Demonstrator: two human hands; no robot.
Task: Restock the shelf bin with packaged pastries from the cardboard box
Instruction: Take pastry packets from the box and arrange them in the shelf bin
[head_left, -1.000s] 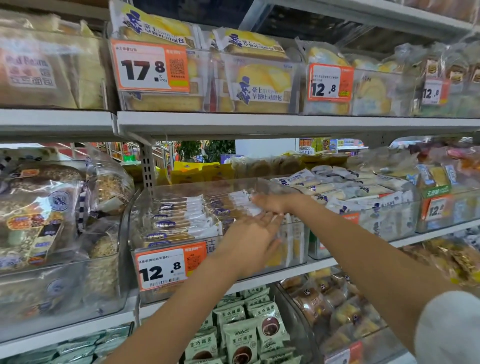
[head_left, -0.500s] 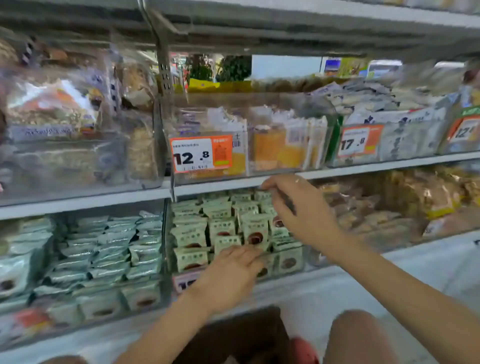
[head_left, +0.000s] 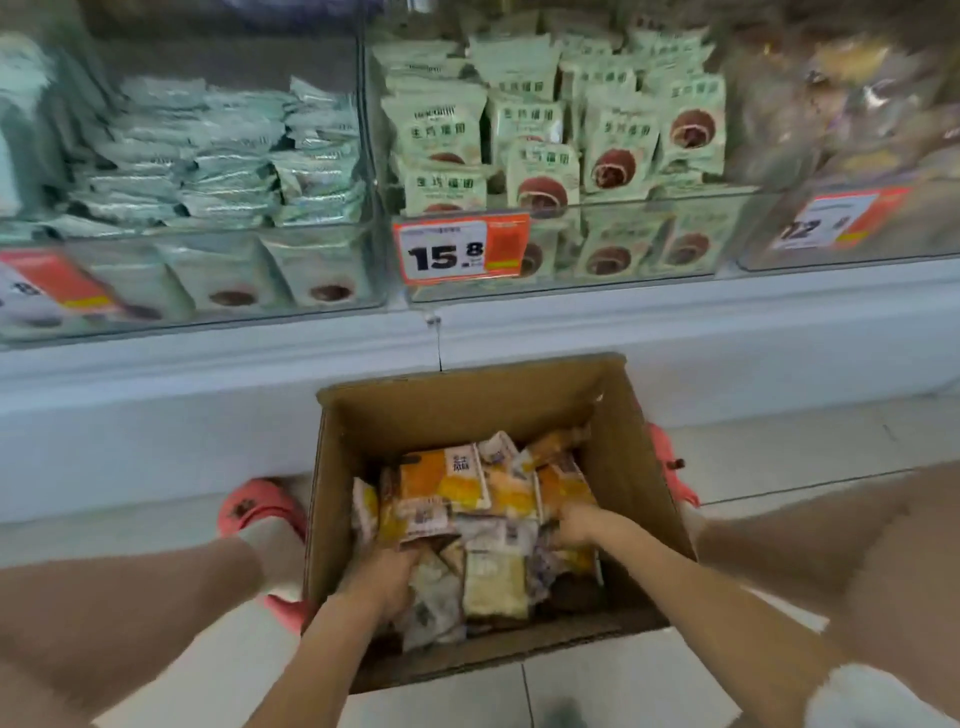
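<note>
An open cardboard box (head_left: 618, 467) stands on the tiled floor (head_left: 779, 452) in front of the lowest shelf (head_left: 675, 332), between the person's two legs and pink slippers (head_left: 254, 506). It is plain brown, its flaps up, and roughly half filled with a loose heap of packaged pastries (head_left: 457, 483): flat clear-and-white wrappers showing yellow and orange cake, some printed with dark blue lettering, lying at all angles on each other.

Both hands are down inside the box. The left hand (head_left: 384, 577) has its fingers curled around the near edge of a yellow packet on the left of the heap. The right hand (head_left: 576, 525) is dug into the packets on the right, fingers bent among them; whether it actually grips one cannot be told.

Above, clear shelf bins (head_left: 649, 249) hold pale green packets (head_left: 618, 140), with an orange price tag (head_left: 460, 248) reading 15.8.
</note>
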